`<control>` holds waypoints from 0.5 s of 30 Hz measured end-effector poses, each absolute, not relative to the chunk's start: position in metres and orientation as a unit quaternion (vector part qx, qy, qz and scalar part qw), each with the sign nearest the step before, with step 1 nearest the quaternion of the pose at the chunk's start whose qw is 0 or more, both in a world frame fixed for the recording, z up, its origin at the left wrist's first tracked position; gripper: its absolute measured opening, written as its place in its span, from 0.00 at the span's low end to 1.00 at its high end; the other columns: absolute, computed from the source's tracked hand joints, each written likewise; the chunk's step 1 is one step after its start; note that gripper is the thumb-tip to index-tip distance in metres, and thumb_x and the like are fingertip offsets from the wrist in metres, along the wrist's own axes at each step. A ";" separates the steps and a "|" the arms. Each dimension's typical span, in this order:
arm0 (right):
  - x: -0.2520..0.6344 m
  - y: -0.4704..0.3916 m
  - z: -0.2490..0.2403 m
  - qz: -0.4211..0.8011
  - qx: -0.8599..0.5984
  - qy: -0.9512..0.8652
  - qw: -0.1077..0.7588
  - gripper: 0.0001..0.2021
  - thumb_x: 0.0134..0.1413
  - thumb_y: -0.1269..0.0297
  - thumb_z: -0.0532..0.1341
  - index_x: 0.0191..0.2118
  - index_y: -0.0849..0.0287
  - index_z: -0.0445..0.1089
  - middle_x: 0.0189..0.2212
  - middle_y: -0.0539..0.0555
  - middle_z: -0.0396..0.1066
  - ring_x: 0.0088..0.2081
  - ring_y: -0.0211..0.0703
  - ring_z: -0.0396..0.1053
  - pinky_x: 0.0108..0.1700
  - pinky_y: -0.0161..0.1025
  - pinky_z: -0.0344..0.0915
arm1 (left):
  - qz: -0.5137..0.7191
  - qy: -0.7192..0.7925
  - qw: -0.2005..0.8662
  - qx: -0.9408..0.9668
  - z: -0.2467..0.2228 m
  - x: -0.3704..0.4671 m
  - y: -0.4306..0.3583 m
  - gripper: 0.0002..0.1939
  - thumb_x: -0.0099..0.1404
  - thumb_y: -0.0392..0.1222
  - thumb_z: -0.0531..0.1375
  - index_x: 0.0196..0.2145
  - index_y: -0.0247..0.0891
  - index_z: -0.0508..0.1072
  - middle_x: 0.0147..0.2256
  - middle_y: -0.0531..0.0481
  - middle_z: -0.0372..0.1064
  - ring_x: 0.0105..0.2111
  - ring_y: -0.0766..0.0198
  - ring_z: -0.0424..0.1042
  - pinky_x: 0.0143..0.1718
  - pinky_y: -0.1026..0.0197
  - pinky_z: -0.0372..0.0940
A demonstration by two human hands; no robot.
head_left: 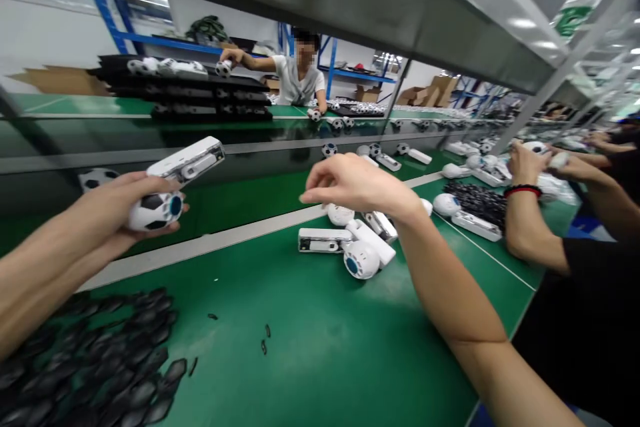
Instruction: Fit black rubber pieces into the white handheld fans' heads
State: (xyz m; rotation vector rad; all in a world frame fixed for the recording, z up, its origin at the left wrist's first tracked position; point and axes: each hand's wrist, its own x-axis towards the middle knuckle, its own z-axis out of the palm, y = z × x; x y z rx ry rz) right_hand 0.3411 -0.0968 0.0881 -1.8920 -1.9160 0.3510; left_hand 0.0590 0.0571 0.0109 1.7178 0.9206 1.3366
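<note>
My left hand [150, 197] is closed around a white gadget with a football-patterned ball head [155, 211] and a hinged rectangular body [193, 159], held up over the left of the bench. The ball has black patches and a blue round spot. My right hand [345, 180] hangs in the air over the middle of the bench, fingers loosely bent, with nothing visible in them. Just below it lies a cluster of similar white gadgets without black patches, among them a plain white ball head [361, 260] and a rectangular body [324, 240].
Black patch pieces [115, 353] are heaped at lower left, with several strays nearby. A conveyor [240, 190] runs beyond the bench's pale rail, carrying patterned gadgets. A co-worker's hands [533, 160] work at right beside another black heap [475, 201]. Across the line, a person [300, 77] handles balls near stacked black trays [210, 93].
</note>
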 end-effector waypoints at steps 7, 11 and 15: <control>0.321 -0.072 0.052 0.070 -0.714 -0.694 -0.062 0.16 0.45 0.57 0.83 0.37 0.57 0.84 0.36 0.59 0.84 0.38 0.53 0.81 0.32 0.39 0.65 | 0.401 0.538 0.304 0.676 0.009 0.075 0.121 0.32 0.49 0.62 0.78 0.34 0.43 0.63 0.30 0.52 0.60 0.56 0.29 0.71 0.56 0.26 0.62; 0.321 -0.068 0.045 0.098 -0.678 -0.723 -0.092 0.14 0.44 0.61 0.83 0.27 0.59 0.79 0.26 0.54 0.78 0.31 0.47 0.77 0.28 0.38 0.59 | 0.332 0.476 0.228 0.782 0.003 0.089 0.101 0.33 0.52 0.69 0.73 0.39 0.40 0.70 0.51 0.40 0.72 0.72 0.19 0.49 0.70 0.24 0.43; 0.333 -0.078 0.065 0.104 -0.644 -0.753 0.088 0.10 0.57 0.61 0.74 0.43 0.59 0.81 0.35 0.54 0.82 0.34 0.47 0.77 0.32 0.38 0.64 | 0.248 0.417 0.325 0.812 0.013 0.099 0.052 0.36 0.67 0.75 0.59 0.55 0.43 0.77 0.57 0.38 0.77 0.62 0.34 0.71 0.62 0.37 0.67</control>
